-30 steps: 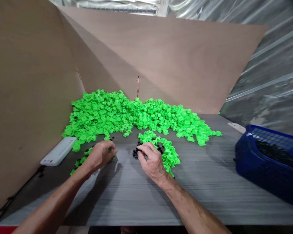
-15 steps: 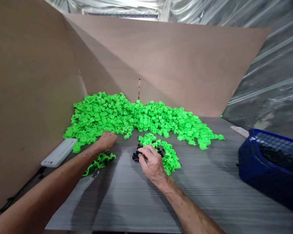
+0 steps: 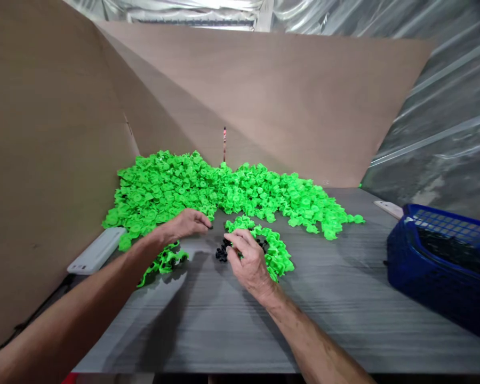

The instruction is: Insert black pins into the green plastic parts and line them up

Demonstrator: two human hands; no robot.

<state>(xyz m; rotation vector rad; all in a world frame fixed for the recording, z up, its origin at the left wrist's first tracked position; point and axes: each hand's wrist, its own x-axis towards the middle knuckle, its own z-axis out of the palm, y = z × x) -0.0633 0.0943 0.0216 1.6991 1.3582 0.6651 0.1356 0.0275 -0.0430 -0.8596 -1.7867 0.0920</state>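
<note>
My left hand [image 3: 190, 222] is above the table between the green pile and the small black parts, its fingers pinched together. A small dark piece [image 3: 210, 228] shows at its fingertips. My right hand [image 3: 248, 261] is low over a cluster of small black parts [image 3: 221, 252], thumb and forefinger apart on its near side. Behind and right of this hand lies a smaller heap of soft-looking green flower-shaped pieces [image 3: 279, 252]. Below my left wrist lie green pieces with black parts in them [image 3: 168, 260], partly hidden by my forearm.
A large pile of green pieces [image 3: 176, 186] spreads along the back board [image 3: 284, 106]. A blue plastic basket [image 3: 420, 277] with black parts inside stands at the right. At the left lies a white device [image 3: 98, 250] with a cable; a pale flat object [image 3: 389, 208] lies behind the basket.
My left hand has moved right from the edge of the large green pile toward my right hand. My right hand stays at the black parts, and the view has shifted slightly.
</note>
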